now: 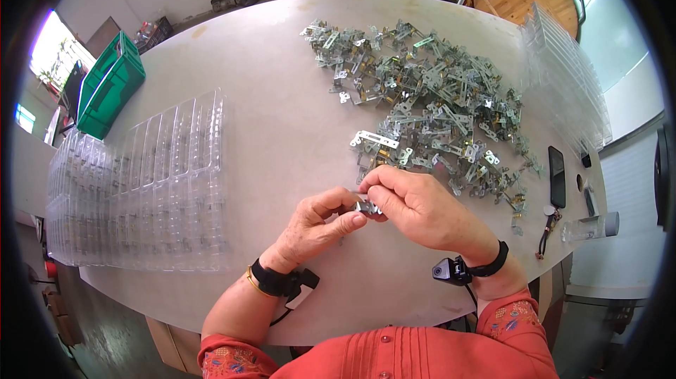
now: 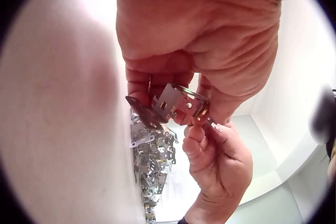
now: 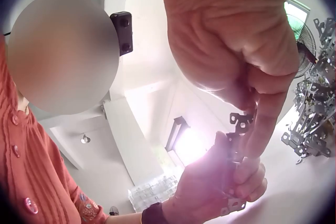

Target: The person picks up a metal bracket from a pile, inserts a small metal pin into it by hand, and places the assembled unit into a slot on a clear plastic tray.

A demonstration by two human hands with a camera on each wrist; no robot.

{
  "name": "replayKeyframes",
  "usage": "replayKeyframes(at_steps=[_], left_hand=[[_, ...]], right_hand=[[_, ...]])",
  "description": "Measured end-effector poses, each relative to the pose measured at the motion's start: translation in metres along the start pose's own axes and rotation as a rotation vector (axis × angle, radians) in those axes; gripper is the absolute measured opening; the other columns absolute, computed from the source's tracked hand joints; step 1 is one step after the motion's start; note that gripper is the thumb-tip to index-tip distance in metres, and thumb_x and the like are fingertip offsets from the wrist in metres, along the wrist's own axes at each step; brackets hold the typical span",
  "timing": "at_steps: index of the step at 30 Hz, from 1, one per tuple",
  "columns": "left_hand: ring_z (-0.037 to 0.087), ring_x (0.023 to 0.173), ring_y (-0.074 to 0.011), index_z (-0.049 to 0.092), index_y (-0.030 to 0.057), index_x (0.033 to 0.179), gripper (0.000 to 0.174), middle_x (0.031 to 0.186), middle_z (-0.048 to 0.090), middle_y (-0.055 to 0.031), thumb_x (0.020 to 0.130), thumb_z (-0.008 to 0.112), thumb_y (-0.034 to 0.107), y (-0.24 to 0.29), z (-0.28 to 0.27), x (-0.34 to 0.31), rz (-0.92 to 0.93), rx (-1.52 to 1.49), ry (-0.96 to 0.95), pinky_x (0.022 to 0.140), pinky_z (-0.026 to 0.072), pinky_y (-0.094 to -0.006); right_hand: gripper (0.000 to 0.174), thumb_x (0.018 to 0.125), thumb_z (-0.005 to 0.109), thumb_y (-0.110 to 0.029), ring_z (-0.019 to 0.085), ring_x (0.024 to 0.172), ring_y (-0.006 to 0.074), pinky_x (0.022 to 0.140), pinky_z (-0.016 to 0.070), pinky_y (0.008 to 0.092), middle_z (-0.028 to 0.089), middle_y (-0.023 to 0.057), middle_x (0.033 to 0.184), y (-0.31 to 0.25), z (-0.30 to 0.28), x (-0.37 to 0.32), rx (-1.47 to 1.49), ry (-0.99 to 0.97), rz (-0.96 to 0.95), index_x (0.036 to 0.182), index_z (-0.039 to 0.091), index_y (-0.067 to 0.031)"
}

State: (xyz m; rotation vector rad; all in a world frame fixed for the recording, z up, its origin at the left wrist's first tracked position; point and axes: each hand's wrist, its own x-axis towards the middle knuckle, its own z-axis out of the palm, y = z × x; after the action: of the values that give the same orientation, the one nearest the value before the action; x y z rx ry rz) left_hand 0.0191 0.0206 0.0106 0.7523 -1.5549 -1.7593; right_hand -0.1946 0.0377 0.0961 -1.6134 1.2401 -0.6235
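Observation:
Both hands meet over the table's near middle, around a small silvery metal bracket (image 1: pixel 365 207). My left hand (image 1: pixel 317 227) grips it between thumb and fingers. From the other side, my right hand (image 1: pixel 426 210) pinches at its end with thumb and forefinger. The left wrist view shows the bracket (image 2: pixel 181 103) with a bent plate, a round hole and a brass-coloured bit; a small tab (image 2: pixel 214 125) sticks out by the right fingertips. In the right wrist view a holed end of the metal (image 3: pixel 241 121) shows beside the right fingers, the rest being partly hidden by the hands.
A wide heap of similar metal brackets (image 1: pixel 436 97) spreads just beyond the hands. Clear plastic trays (image 1: pixel 162 168) lie on the left, more stacked trays (image 1: pixel 563 76) at the far right. A phone (image 1: pixel 557 176), watch (image 1: pixel 549 211) and bottle (image 1: pixel 588 228) lie right; a green crate (image 1: pixel 113 87) stands left.

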Motion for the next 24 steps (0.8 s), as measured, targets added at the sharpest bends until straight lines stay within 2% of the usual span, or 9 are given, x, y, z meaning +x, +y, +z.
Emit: replayKeyframes(at_steps=[3, 7, 10, 12, 14, 16, 18, 20, 24], left_hand=[[0.044, 0.072, -0.0047, 0.067, 0.0032, 0.103, 0.028, 0.079, 0.052, 0.0056, 0.093, 0.075, 0.028, 0.005, 0.002, -0.002, -0.022, 0.054, -0.039, 0.063, 0.038, -0.0234], [0.042, 0.069, -0.0045, 0.064, 0.0037, 0.095, 0.025, 0.075, 0.045, 0.0063, 0.093, 0.076, 0.026, 0.007, 0.005, 0.001, 0.046, 0.185, -0.051, 0.058, 0.0357, -0.0239], [0.044, 0.07, -0.0045, 0.065, 0.0036, 0.096, 0.023, 0.075, 0.049, 0.0055, 0.093, 0.076, 0.024, 0.005, 0.007, 0.0, 0.038, 0.18, -0.038, 0.059, 0.0378, -0.0233], [0.046, 0.071, -0.0044, 0.065, 0.0034, 0.096, 0.023, 0.076, 0.052, 0.0051, 0.093, 0.076, 0.023, -0.004, 0.008, 0.001, 0.06, 0.134, 0.05, 0.061, 0.0393, -0.0229], [0.048, 0.072, -0.0043, 0.065, 0.0033, 0.096, 0.022, 0.076, 0.054, 0.0047, 0.092, 0.076, 0.022, -0.006, 0.006, 0.0, 0.082, 0.09, 0.137, 0.062, 0.0407, -0.0225], [0.05, 0.082, -0.0051, 0.067, 0.0024, 0.102, 0.013, 0.088, 0.059, 0.0043, 0.097, 0.071, 0.013, -0.004, 0.002, -0.002, 0.034, 0.052, 0.151, 0.072, 0.0421, -0.0227], [0.05, 0.082, -0.0052, 0.067, 0.0022, 0.101, 0.013, 0.092, 0.06, 0.0029, 0.096, 0.071, 0.013, -0.002, 0.003, -0.001, 0.026, 0.046, 0.152, 0.072, 0.0422, -0.0231], [0.053, 0.074, -0.0069, 0.067, 0.0029, 0.098, 0.023, 0.079, 0.06, 0.0018, 0.091, 0.077, 0.023, -0.003, 0.006, 0.002, 0.131, 0.202, 0.174, 0.066, 0.0464, -0.0262], [0.055, 0.076, -0.0086, 0.067, 0.0029, 0.104, 0.025, 0.085, 0.063, 0.0005, 0.097, 0.07, 0.027, 0.002, 0.008, 0.0, 0.147, 0.144, 0.14, 0.068, 0.047, -0.0261]], right_hand=[[0.012, 0.1, 0.055, -0.007, 0.066, 0.083, 0.0206, 0.076, 0.0522, 0.031, 0.067, 0.0089, 0.09, 0.002, -0.001, -0.002, -0.26, 0.002, -0.122, 0.107, 0.064, -0.0008], [0.008, 0.097, 0.062, -0.006, 0.065, 0.09, 0.0256, 0.08, 0.0519, 0.0328, 0.066, 0.0112, 0.098, 0.008, 0.002, 0.0, -0.293, 0.081, -0.235, 0.103, 0.065, -0.0017], [0.007, 0.096, 0.065, -0.005, 0.064, 0.097, 0.025, 0.084, 0.0514, 0.0333, 0.065, 0.0117, 0.104, 0.006, 0.007, 0.004, -0.113, 0.164, -0.362, 0.101, 0.065, -0.0015], [0.005, 0.095, 0.064, -0.004, 0.064, 0.089, 0.0308, 0.073, 0.052, 0.0367, 0.064, 0.0135, 0.097, 0.008, 0.01, 0.006, -0.099, 0.316, -0.478, 0.099, 0.064, -0.0027], [0.005, 0.095, 0.064, -0.005, 0.065, 0.087, 0.0299, 0.072, 0.0518, 0.036, 0.065, 0.0136, 0.095, 0.01, 0.007, 0.007, -0.139, 0.328, -0.465, 0.1, 0.064, -0.0024], [0.006, 0.096, 0.063, -0.006, 0.065, 0.084, 0.0291, 0.071, 0.0516, 0.0353, 0.065, 0.0137, 0.093, 0.009, 0.004, 0.005, -0.18, 0.341, -0.452, 0.1, 0.063, -0.0021], [0.006, 0.097, 0.063, -0.007, 0.065, 0.076, 0.0283, 0.068, 0.0512, 0.0348, 0.066, 0.0137, 0.087, 0.004, 0.003, 0.002, -0.109, 0.22, -0.227, 0.099, 0.063, -0.0015], [0.007, 0.097, 0.062, -0.008, 0.065, 0.073, 0.0271, 0.066, 0.0509, 0.0345, 0.066, 0.0135, 0.084, 0.009, 0.007, 0.002, -0.063, 0.197, -0.202, 0.099, 0.062, -0.0014], [0.007, 0.099, 0.061, -0.008, 0.064, 0.069, 0.0205, 0.063, 0.0499, 0.0329, 0.066, 0.0118, 0.082, 0.008, 0.008, 0.003, 0.017, 0.185, -0.158, 0.1, 0.062, -0.0016]])
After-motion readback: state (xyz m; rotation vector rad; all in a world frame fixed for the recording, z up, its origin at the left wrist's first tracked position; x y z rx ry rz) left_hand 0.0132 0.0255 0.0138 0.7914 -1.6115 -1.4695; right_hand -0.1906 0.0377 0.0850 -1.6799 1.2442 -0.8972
